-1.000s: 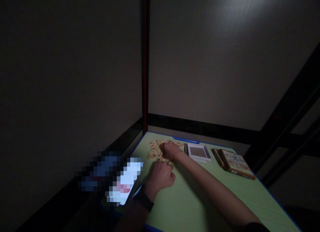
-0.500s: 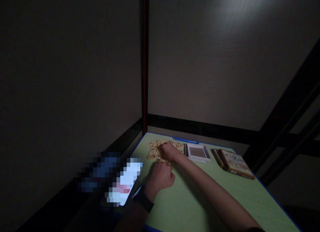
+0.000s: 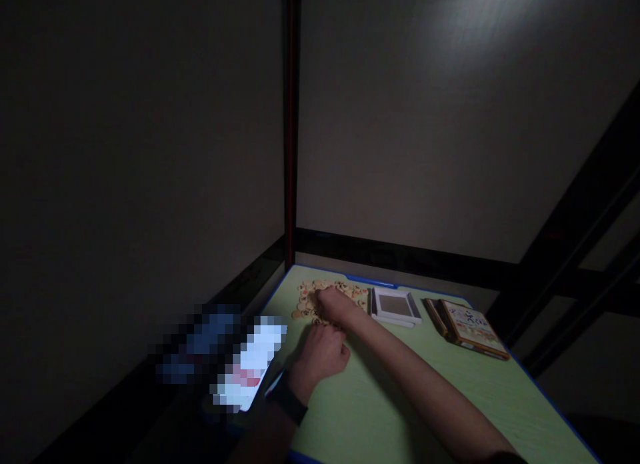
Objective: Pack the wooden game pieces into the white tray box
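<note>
Discs (image 3: 302, 305), pale, round and wood-like, lay at twelve o'clock from our curled left hand (image 3: 323, 352). Our right hand (image 3: 334, 306) bent over them; we couldn't tell if either gripped any. At three o'clock from our right hand, we saw an open, shallow white box (image 3: 393, 306).

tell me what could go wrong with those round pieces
The round pieces lie near the far left corner of the table, so a sweep of the right hand might push some off. The left hand sits close to the right, so the two could bump. The light is dim, so markings may be misread.
</note>
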A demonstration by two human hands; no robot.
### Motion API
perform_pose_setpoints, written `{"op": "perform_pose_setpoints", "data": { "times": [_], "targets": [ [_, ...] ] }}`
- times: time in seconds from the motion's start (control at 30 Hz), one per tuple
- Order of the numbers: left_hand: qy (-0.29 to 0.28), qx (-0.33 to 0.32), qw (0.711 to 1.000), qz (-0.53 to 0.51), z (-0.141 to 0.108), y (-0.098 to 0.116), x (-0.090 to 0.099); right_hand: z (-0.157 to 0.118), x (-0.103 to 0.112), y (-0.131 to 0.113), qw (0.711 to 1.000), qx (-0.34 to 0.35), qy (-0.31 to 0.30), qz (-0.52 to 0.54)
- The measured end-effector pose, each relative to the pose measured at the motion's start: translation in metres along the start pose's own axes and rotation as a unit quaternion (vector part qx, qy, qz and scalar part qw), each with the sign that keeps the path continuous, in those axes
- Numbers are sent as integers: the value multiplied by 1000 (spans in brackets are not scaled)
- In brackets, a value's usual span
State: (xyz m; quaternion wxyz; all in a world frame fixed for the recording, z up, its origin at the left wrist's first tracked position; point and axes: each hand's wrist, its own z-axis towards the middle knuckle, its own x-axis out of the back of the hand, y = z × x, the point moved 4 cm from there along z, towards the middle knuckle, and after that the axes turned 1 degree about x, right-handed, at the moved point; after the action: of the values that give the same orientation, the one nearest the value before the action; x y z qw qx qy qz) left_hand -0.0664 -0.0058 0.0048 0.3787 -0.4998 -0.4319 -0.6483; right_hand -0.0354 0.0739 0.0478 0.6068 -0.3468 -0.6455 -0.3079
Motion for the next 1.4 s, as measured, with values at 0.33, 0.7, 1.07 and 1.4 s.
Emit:
{"op": "perform_pose_setpoints", "data": {
  "times": [0.33, 0.7, 1.07, 1.4],
  "targets": [
    [-11, 9, 1000, -15, -2, 2, 6, 5, -13, 2, 994, -16, 22, 103],
    [266, 188, 927, -187, 11, -28, 27, -16, -15, 63, 879, 18, 166, 447],
    [226, 52, 938, -256, 46, -32, 32, -26, -49, 84, 470, 8, 38, 882],
    [108, 32, 990, -90, 65, -59, 23, -27, -42, 104, 473, -69, 65, 876]
  ]
}}
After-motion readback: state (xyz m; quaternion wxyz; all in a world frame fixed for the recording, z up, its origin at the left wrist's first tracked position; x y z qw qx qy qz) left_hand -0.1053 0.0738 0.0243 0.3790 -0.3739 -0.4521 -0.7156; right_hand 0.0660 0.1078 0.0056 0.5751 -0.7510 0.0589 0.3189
